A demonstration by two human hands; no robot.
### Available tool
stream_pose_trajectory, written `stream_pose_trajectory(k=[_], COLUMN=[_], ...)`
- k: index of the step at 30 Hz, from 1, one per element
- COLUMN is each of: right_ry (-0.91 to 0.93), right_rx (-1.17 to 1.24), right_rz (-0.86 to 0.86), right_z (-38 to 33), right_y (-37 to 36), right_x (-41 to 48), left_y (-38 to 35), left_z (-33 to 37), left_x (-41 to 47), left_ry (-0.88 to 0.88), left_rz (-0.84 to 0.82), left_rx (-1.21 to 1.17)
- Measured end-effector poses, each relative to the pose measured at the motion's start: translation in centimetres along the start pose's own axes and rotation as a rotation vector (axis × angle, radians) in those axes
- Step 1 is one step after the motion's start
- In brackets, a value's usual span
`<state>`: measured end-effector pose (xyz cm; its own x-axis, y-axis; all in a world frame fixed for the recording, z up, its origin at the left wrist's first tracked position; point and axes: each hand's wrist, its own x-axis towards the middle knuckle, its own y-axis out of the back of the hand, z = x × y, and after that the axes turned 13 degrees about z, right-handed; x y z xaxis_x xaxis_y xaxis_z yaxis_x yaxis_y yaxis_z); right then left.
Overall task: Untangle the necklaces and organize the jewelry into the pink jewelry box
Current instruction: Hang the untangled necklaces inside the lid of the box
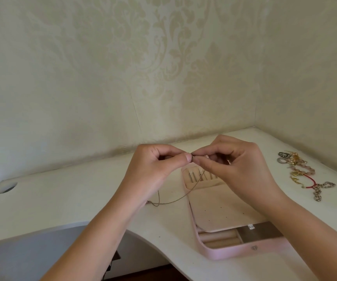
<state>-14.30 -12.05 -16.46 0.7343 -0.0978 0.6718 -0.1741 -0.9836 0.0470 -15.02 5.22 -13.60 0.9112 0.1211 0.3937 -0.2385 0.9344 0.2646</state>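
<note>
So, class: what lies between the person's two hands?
In the head view, the left hand and right hand pinch one end of a thin necklace between them.

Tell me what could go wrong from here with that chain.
1. The left hand and right hand pinch the thin chain at one spot; pulling hard might tighten a knot or snap it.
2. Its slack crosses the open pink jewelry box, where other chains sit in the far panel, so it could snag them.
3. Its tail lies near the table front edge and may slip off.
</note>
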Motion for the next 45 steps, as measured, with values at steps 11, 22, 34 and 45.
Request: stream_pose_trajectory(k=[11,22,34,45], right_ry=[0.301,0.189,0.141,0.262], right_rx=[-0.148,-0.269,-0.359,-0.256], right_rz=[0.111,0.000,-0.044,-0.039], right_z=[0.4,2.4,3.4,1.9], right_y=[-0.5,0.5,0.5,-0.3], right_x=[-0.4,0.6,0.7,-0.3], left_y=[-0.4,-0.3,0.6,1.1], left_z=[-0.6,-3.8,-9.5,-1.4], left_x=[0.0,5.2,9.5,0.6], left_ry=[0.201,0.467,0.241,0.362], left_rz=[-0.050,-0.146,-0.016,-0.288], left_rx=[-0.157,0.005,0.423,-0.253])
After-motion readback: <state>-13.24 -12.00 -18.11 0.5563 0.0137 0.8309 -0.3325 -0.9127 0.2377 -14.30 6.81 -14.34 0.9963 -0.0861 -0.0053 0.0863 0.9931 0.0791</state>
